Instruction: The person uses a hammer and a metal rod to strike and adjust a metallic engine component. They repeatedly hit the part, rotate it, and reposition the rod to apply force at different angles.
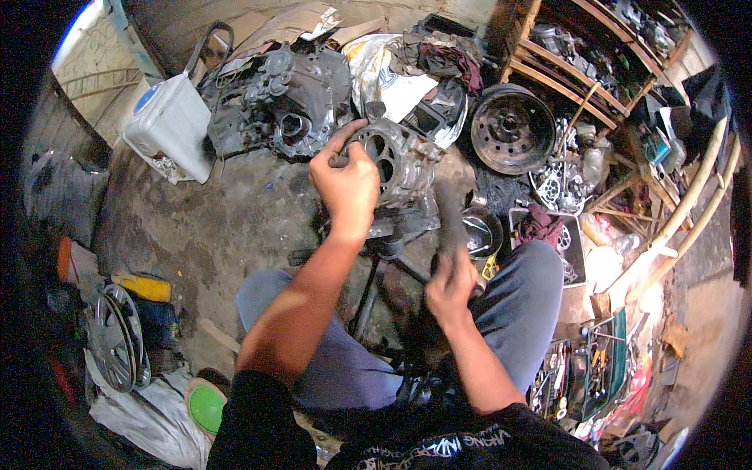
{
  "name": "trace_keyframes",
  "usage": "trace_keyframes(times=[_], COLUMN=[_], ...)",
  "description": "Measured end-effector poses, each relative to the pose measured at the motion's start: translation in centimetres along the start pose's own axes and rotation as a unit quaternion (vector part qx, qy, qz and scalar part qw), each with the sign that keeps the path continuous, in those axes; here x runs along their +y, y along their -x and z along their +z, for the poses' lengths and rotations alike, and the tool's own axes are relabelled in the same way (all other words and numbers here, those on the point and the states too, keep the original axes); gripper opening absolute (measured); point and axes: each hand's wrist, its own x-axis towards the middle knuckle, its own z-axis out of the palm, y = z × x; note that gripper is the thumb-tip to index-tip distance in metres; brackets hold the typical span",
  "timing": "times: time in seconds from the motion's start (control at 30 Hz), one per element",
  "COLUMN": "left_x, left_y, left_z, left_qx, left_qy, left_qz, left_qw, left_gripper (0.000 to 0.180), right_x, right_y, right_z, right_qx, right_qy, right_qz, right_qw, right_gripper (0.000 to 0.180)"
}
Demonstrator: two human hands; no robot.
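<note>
The casing (406, 160) sits right of the gearbox (270, 98) (wheel rim (511, 128) further right).

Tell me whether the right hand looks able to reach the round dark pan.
Probably yes: the round dark pan sits just beyond the right hand with nothing evident between, though a blurred tool fills its grip.

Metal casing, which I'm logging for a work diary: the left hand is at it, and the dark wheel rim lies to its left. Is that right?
Not quite: in the head view, the dark wheel rim lies to the right of the metal casing. The left hand is indeed at the casing.
</note>
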Motion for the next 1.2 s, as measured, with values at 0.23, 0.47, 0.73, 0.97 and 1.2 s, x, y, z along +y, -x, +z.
trace_keyframes(times=[0.23,0.47,0.73,0.97,1.2], left_x=[-0.1,0.2,0.3,1.6,0.7], left_y=[-0.9,-0.3,-1.2,-1.2,-2.4], left_z=[-0.5,-0.1,-0.6,-0.8,-1.3], left_qx=[0.032,0.020,0.023,0.007,0.052], left_qy=[0.031,-0.021,0.031,-0.050,0.038], left_qz=[-0.040,0.072,0.021,0.031,-0.069], left_qw=[0.998,0.997,0.999,0.998,0.996], left_gripper=[0.030,0.030,0.032,0.031,0.032], right_x=[-0.8,-0.3,-2.9,1.3,-0.2], right_y=[-1.7,-0.7,-2.8,-1.4,-0.7], right_z=[-0.7,0.5,-1.9,0.2,-1.5], right_qx=[0.064,-0.055,0.092,-0.027,0.071], right_qy=[-0.001,0.017,-0.007,0.026,-0.015], right_qz=[0.025,0.128,-0.085,0.193,-0.121], right_qw=[0.998,0.990,0.992,0.980,0.990], right_gripper=[0.015,0.019,0.026,0.024,0.027])
